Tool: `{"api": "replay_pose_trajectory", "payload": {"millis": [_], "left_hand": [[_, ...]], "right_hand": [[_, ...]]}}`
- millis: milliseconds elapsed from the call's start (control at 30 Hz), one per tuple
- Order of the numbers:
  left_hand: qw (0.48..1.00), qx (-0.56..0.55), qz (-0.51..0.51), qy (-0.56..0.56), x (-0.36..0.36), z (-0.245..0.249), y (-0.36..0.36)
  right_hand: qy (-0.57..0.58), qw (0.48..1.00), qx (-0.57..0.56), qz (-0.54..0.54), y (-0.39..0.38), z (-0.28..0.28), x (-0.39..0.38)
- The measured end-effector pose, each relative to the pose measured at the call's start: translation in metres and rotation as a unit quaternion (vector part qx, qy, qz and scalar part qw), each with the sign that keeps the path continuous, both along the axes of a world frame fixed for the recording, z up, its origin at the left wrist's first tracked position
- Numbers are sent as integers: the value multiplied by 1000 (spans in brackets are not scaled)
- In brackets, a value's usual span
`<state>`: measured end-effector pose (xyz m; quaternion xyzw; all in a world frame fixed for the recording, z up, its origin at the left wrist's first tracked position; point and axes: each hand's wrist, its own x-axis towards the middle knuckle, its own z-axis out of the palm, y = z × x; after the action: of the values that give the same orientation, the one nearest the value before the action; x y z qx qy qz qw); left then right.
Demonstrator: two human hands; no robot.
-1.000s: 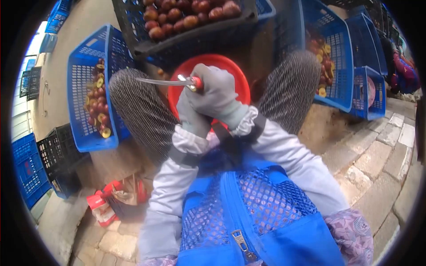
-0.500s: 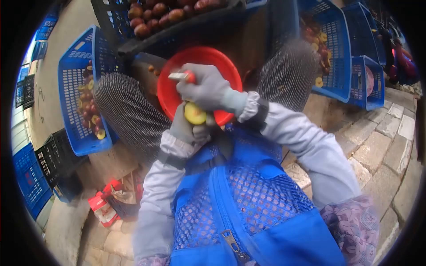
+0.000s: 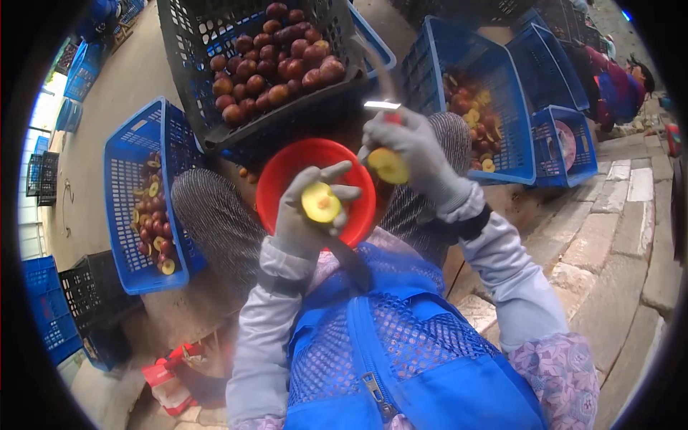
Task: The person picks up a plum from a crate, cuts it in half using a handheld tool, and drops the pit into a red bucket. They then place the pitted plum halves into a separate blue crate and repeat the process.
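My left hand [image 3: 301, 215], in a grey glove, lies palm up with its fingers spread over the red bowl [image 3: 269, 179]. A plum half [image 3: 320, 203] with yellow flesh and the stone showing rests on it. Up and to the right, my right hand [image 3: 419, 154], gloved too, is closed round a knife [image 3: 382, 106] with a red handle and a short blade. Another cut plum half [image 3: 388, 166] is held in the same hand, its yellow face showing.
A black crate [image 3: 188, 86] of whole plums stands ahead. Blue crates with cut plums stand at the left [image 3: 132, 179] and right [image 3: 519, 136]. A person [image 3: 620, 89] is at the far right. A red and white bag [image 3: 168, 383] lies lower left.
My hands have moved apart, the right one up and to the right. The plum now shows as two halves, one in each hand. The view has shifted, with more of the black crate showing.
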<state>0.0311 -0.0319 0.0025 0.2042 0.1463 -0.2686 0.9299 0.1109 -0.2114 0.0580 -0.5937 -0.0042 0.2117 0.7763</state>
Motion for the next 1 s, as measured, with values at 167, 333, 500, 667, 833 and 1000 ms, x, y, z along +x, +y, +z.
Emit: {"api": "replay_pose_trajectory", "payload": {"millis": [167, 333, 500, 667, 833, 1000], "left_hand": [[997, -23, 0, -69, -16, -4, -9], [972, -131, 188, 52, -12, -5, -3], [912, 258, 165, -274, -26, -37, -1], [959, -2, 280, -44, -20, 14, 37], [578, 695, 418, -93, -65, 39, 237], [569, 724, 353, -166, -12, 67, 219]], "right_hand": [[-360, 851, -366, 106, 43, -4, -20], [-431, 850, -281, 116, 44, 1, -30], [-503, 713, -420, 250, 43, -16, -43], [-564, 720, -383, 129, 5, 16, -18], [-382, 564, -731, -37, -123, 56, 35], [-457, 682, -570, -22, -90, 52, 87]]}}
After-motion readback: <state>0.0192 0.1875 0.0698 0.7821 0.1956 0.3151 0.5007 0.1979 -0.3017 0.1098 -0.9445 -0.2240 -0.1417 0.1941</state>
